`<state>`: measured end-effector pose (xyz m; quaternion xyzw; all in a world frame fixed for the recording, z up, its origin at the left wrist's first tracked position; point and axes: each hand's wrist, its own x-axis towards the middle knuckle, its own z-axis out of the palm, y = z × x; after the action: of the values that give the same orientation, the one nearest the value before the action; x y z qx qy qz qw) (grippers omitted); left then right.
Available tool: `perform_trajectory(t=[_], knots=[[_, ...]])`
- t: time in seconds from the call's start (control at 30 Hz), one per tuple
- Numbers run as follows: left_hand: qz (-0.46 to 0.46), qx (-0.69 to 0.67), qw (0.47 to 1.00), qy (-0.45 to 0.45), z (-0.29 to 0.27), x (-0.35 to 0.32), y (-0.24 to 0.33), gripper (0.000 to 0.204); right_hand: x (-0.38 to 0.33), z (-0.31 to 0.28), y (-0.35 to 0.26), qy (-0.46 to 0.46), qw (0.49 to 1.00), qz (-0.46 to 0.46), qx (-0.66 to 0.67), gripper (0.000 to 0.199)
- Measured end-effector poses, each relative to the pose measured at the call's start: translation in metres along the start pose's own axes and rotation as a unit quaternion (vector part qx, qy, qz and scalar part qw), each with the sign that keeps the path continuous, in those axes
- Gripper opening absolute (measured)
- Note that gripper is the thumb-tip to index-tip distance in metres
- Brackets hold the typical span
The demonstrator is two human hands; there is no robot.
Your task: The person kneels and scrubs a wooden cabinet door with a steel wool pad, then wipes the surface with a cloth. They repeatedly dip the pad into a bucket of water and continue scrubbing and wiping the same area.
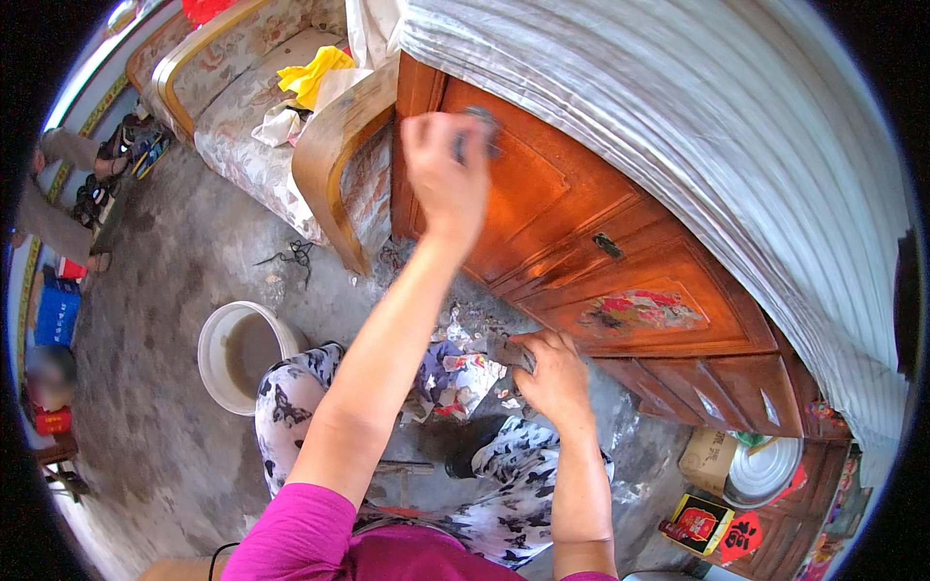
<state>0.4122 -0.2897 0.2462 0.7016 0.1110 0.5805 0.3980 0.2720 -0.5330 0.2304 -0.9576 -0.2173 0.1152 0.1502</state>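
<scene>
My left hand [444, 179] is raised to the upper part of a reddish-brown wooden cabinet [542, 208]. Its fingers are closed on a dark grey wad [477, 134], pressed at the door; motion blur hides its exact kind. Lower down, my right hand [554, 380] grips a flat grey piece [511, 352] beside the cabinet's lower front, above the littered floor. Torn remains of a colourful picture [641, 310] cling to one door panel. Scraps of paper [470, 382] lie on the floor between my knees.
A white bucket of murky water [242, 356] stands left of my knee. A floral sofa with a wooden armrest [325, 160] adjoins the cabinet, and scissors [286, 255] lie before it. A whitish cloth [697, 126] drapes the cabinet top. Boxes and a round metal lid [763, 472] sit lower right.
</scene>
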Motion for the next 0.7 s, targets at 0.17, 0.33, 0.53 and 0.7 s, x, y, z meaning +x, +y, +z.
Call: perform_trajectory(t=[0.17,0.33,0.53,0.7], knots=[[0.047,-0.009,0.999,-0.025,-0.009,0.023,0.004,0.013,-0.005,0.000,0.012,0.029,0.999,-0.015,0.000,0.042],[0.110,0.008,0.994,-0.021,-0.011,0.018,-0.021,0.015,-0.002,-0.001,0.004,0.018,1.000,-0.019,-0.002,0.042],[0.101,0.020,0.994,-0.041,-0.014,0.018,-0.003,0.015,-0.006,-0.002,0.007,0.029,0.999,-0.026,-0.008,0.040],[0.106,0.056,0.992,-0.026,-0.013,0.013,-0.030,0.016,-0.002,-0.004,0.004,0.021,0.999,-0.022,0.010,0.040]])
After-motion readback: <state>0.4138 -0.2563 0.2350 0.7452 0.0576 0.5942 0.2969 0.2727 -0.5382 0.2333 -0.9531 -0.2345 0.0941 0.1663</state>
